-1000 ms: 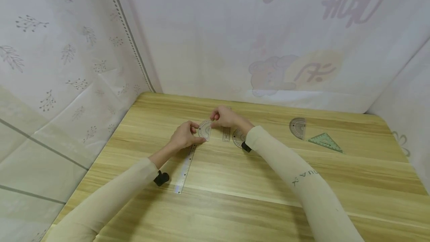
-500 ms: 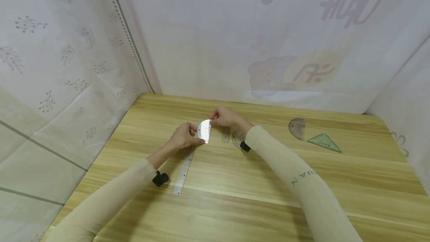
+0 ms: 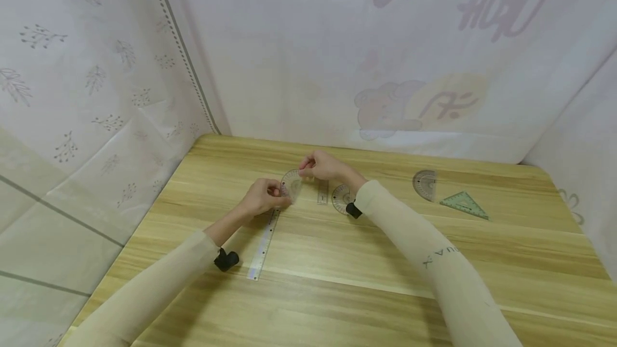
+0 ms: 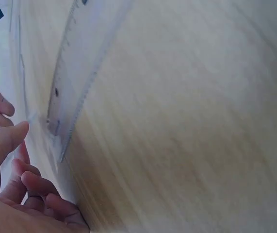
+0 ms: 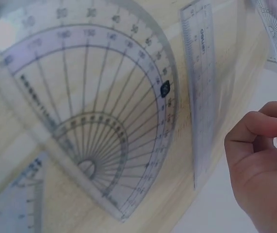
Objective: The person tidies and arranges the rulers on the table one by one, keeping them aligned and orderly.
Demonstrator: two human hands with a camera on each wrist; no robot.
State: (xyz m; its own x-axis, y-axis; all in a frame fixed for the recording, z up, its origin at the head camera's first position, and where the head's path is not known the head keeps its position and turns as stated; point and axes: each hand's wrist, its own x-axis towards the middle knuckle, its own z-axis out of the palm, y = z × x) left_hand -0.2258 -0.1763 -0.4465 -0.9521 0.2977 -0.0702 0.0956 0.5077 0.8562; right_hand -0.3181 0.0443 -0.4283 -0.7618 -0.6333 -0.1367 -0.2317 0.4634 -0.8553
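A clear protractor (image 3: 292, 183) is held up off the table between both hands. My left hand (image 3: 262, 197) pinches its lower left edge between thumb and fingers. At its upper corner, the fingertips of my right hand (image 3: 324, 166) pinch it. The long clear ruler (image 3: 263, 246) lies slantwise below my left hand; its upper end also shows in the left wrist view. Under the right forearm are a second protractor (image 5: 92, 111) and another clear ruler (image 5: 201, 82), whose far part the right hand hides in the head view.
Farther right on the wooden table (image 3: 366, 261) lie a third protractor (image 3: 425, 185) and a green set square (image 3: 465, 205). A clear piece with scale marks (image 5: 22, 199) shows in the right wrist view's lower left. Patterned cloth hangs behind the table and at both sides.
The held protractor has tilted, flashing bright half a second ago and see-through again now. Both hands have shifted slightly left in view, keeping their hold on it.
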